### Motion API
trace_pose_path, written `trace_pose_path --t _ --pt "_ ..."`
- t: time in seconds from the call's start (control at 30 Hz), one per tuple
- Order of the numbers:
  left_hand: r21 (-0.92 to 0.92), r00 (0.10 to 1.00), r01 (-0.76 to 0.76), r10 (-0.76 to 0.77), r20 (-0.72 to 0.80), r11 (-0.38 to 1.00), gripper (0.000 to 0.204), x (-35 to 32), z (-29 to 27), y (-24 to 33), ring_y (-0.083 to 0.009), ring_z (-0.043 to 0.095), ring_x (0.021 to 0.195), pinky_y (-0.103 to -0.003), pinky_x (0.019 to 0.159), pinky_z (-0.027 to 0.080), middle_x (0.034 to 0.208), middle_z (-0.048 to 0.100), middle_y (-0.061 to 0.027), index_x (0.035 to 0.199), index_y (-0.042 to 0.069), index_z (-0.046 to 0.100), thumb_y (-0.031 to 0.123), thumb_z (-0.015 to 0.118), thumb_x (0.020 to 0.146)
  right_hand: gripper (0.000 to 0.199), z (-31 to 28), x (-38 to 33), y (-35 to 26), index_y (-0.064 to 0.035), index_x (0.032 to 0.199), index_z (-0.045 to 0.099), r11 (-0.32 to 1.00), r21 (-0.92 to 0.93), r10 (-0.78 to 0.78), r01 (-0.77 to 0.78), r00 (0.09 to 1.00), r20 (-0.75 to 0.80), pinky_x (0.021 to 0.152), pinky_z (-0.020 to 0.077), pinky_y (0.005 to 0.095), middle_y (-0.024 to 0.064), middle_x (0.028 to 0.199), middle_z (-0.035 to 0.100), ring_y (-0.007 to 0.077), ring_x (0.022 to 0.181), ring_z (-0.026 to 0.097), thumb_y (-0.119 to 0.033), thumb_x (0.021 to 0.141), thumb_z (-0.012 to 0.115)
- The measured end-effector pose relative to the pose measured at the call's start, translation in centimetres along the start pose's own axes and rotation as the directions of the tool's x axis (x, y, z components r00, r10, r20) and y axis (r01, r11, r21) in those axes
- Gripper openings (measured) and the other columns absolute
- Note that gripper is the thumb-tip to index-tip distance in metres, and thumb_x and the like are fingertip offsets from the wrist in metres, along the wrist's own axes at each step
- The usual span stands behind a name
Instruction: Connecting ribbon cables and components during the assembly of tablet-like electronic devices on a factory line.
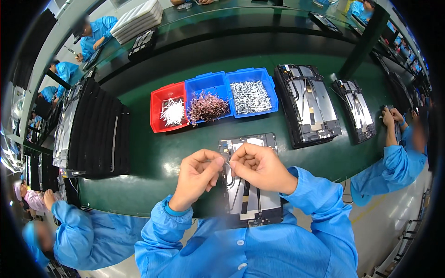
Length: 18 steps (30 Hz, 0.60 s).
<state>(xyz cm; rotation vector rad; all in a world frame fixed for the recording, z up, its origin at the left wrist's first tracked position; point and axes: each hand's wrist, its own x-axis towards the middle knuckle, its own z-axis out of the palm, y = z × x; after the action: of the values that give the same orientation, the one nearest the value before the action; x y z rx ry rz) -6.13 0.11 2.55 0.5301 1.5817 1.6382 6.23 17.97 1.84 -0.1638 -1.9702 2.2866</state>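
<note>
My left hand (197, 175) and my right hand (260, 167) meet above the upper part of an opened tablet (266, 206), which has its silver battery plates, black flex cables and dark frame exposed. Thumb and forefinger are pinched together on each hand, and the fingertips almost touch. Something tiny and pale seems to be between them, too small to name. The tablet lies flat at the near edge of the green table (153, 197), its top partly covered by my hands. Blue sleeves cover both forearms.
Beyond the tablet stand a red bin (156, 109) of white bits, a blue bin (198, 83) of coppery parts and another blue bin (273, 95) of silvery parts. Tablet stacks (309, 99) (356, 109) lie right; a tall stack (95, 134) stands left. Co-workers (92, 236) (394, 162) sit both sides.
</note>
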Motion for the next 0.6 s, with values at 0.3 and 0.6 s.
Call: trace_pose_path --t 0.3,0.6 --pt "-0.344 0.964 0.263 -0.232 0.129 0.902 0.007 0.1 -0.7 0.3 -0.0054 0.051 0.055 -0.021 0.041 0.034 0.077 0.062 -0.0028 0.095 0.003 0.066 0.010 0.065 0.098 0.008 0.2 -0.2 -1.4 0.0003 0.097 0.072 0.905 -0.388 -0.189 0.173 0.982 -0.003 0.051 0.0439 0.0205 0.0004 0.075 0.069 0.0026 0.062 0.060 -0.004 0.092 0.075" --pt "0.012 0.897 -0.210 0.197 -0.396 0.978 0.014 2.9 -2.8 1.0 -0.0034 0.042 0.043 -0.023 0.038 0.028 0.065 0.056 0.0029 0.097 0.005 0.066 0.017 0.066 0.102 0.005 -0.2 0.6 -0.3 0.0003 0.095 0.070 0.607 -0.616 -0.634 0.502 0.773 0.005 0.050 0.0423 0.0212 0.0069 0.100 0.067 0.0052 0.057 0.056 -0.002 0.092 0.074"
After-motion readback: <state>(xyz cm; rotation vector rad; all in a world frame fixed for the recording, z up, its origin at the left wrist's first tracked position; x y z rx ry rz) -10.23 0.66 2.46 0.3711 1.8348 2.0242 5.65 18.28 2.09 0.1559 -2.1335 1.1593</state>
